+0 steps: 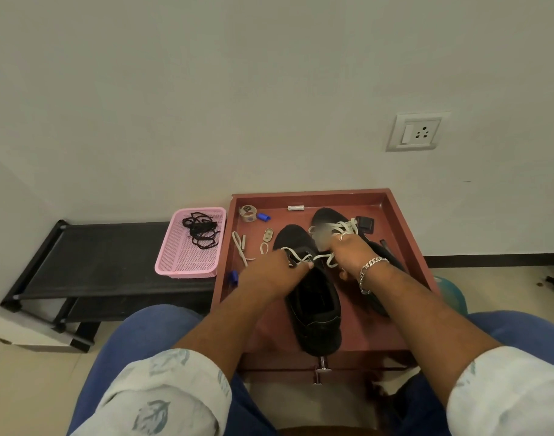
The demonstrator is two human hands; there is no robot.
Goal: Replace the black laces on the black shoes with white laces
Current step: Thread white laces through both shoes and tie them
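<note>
A: Near low black fabric shoe (pixel 313 297) lies in the shallow red-brown wooden tray (pixel 404 221), toe away from the wearer. Flat white woven lace (pixel 300 256) crosses its upper eyelets.

B: Hands?

A: Left hand (pixel 269 275) is down on the eyelet row, fingers curled in on the lace. Right hand (pixel 351 253) has a strand pinched and drawn up. The second black shoe (pixel 327 217) sits behind it, also carrying white lace, partly hidden.

B: Old laces?

A: Black cord laces (pixel 200 231), thin and tangled, are dumped in the pink perforated plastic basket (pixel 187 265) on the black fabric rack (pixel 105 262), just beside the tray.

B: So the step?

A: Likely threading or tightening the upper crossings. My judgement: keep the flat lace untwisted through each eyelet, brace the soft upper with the left hand so it doesn't buckle, and draw both ends evenly.

B: Textures?

A: Shoe looks matte, soft knit or canvas, with a collapsible collar. Lace is limp and ribbon-like. The tray is smooth and hard-edged. Loose bits on it: a spare white lace piece (pixel 239 247), a small tape roll (pixel 248 212), blue caps (pixel 263 217).
</note>
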